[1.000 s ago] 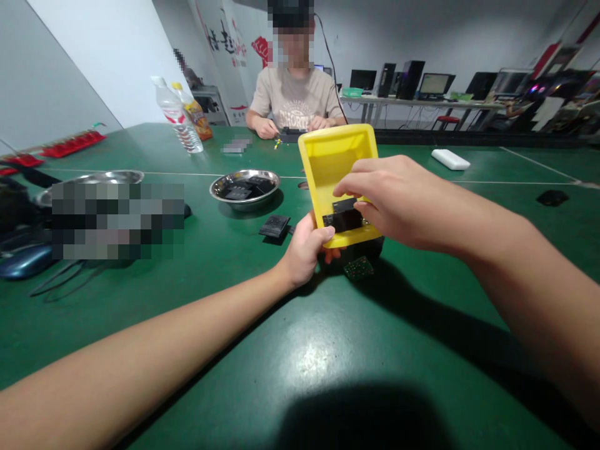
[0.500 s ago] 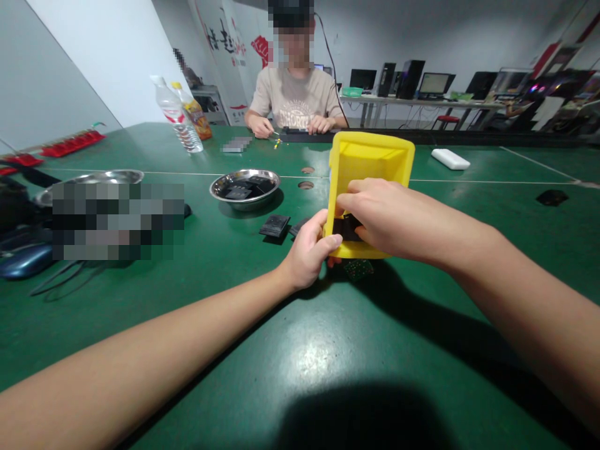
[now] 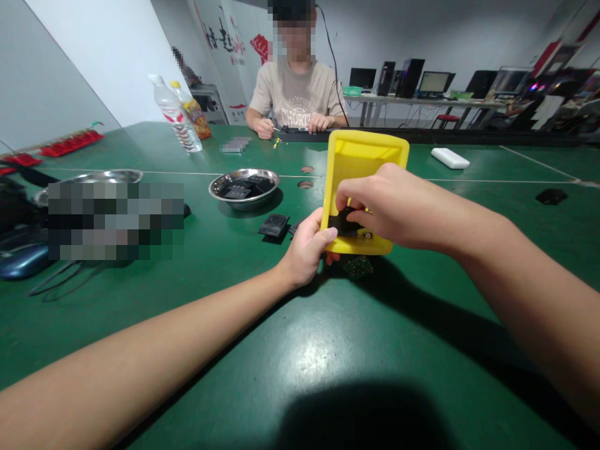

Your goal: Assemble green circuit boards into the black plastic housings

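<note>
My left hand point(image 3: 309, 247) is closed on the left rim of a yellow plastic bin point(image 3: 363, 139), its thumb over the edge. The bin is tilted so its open side faces me. Inside it, my right hand point(image 3: 375, 203) pinches a flat black piece point(image 3: 344, 222) between thumb and fingers. A small part with a light round spot shows near the bin's lower lip; its kind is unclear. Just below the bin a green circuit board point(image 3: 359, 267) lies on the table. Black square pieces point(image 3: 274, 225) rest left of my left hand, one partly hidden by it.
A steel dish point(image 3: 244, 199) holds several black pieces. Two bottles point(image 3: 180, 119) stand at the back left, and a white box-like object point(image 3: 450, 158) lies at right. Across the green table point(image 3: 210, 350), a person point(image 3: 297, 94) handles small parts. Bags and cables crowd the left side.
My right hand has lifted slightly within the bin, and more of the black piece shows between its fingers. The bin has shifted slightly left in view, still in my left hand.
</note>
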The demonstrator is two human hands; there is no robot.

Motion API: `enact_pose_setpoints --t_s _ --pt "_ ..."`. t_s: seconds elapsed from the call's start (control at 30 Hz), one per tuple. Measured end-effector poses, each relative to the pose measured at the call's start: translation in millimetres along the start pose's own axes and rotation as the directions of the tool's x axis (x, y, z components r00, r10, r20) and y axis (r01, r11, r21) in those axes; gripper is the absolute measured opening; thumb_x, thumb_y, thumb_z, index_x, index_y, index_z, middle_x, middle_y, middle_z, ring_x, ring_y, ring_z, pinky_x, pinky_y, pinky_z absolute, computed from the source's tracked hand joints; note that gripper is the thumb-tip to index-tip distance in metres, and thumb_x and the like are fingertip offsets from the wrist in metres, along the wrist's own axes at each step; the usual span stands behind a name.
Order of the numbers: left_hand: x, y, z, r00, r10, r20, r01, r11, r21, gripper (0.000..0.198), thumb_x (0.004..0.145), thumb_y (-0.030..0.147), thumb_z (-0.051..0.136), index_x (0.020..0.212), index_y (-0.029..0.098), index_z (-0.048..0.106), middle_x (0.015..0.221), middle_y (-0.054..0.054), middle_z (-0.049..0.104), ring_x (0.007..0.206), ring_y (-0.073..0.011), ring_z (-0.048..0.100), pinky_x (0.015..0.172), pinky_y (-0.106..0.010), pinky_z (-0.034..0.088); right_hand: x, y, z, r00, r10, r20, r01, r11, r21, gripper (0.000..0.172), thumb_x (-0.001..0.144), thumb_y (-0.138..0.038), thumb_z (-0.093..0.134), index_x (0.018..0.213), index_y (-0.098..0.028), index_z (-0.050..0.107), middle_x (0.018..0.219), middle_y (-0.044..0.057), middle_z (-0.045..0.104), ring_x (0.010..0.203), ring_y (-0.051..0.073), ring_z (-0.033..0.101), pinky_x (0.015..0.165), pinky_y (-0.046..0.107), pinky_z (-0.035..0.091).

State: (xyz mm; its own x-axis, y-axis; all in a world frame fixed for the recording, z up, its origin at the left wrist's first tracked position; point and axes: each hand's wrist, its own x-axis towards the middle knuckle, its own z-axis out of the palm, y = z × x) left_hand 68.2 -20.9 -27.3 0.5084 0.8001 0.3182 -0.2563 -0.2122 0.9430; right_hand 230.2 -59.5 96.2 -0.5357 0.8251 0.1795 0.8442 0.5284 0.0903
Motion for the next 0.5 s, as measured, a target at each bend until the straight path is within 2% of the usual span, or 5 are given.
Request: enact_pose_setpoints --t_s 0.2,0.37,0.5 --pt "0.1 -0.3 -0.3 1.0 -0.013 -0.016 0.013 1.0 0.001 0.042 0.078 0.052 0.064 0.097 0.017 0.05 0.068 0.005 0.056 0.046 -0.0089 0.054 0.037 -0.019 0.041 -4.3 0.2 -17.7 0.996 -0.023 -0.087 0.03 0.996 0.079 0.021 0.088 -0.019 0.057 0.099 -0.018 0.075 0.086 0.003 0.072 0.08 0.017 0.063 0.071 0.027 0.036" --pt "1.5 -0.8 -2.1 1.0 0.002 -0.031 0.0 0.997 0.077 0.04 0.083 0.054 0.06 0.095 0.017 0.052 0.063 0.004 0.056 0.048 -0.0111 0.054 0.041 -0.021 0.042 -8.1 -8.8 -27.0 0.994 -0.102 -0.04 0.107 0.975 0.193 0.021 0.087 -0.019 0.06 0.103 -0.018 0.074 0.08 0.001 0.071 0.074 0.014 0.06 0.068 0.026 0.035" --pt "2.4 2.2 -1.1 0.989 0.096 -0.114 -0.074 0.98 0.187 0.03 0.084 0.046 0.062 0.085 0.017 0.056 0.072 0.001 0.061 0.066 -0.0132 0.056 0.059 -0.024 0.049 -7.8 -20.0 -18.1 0.973 -0.22 0.069 0.197 0.949 0.246 0.019 0.082 -0.011 0.063 0.095 -0.018 0.075 0.077 0.001 0.07 0.068 0.012 0.057 0.063 0.025 0.034"
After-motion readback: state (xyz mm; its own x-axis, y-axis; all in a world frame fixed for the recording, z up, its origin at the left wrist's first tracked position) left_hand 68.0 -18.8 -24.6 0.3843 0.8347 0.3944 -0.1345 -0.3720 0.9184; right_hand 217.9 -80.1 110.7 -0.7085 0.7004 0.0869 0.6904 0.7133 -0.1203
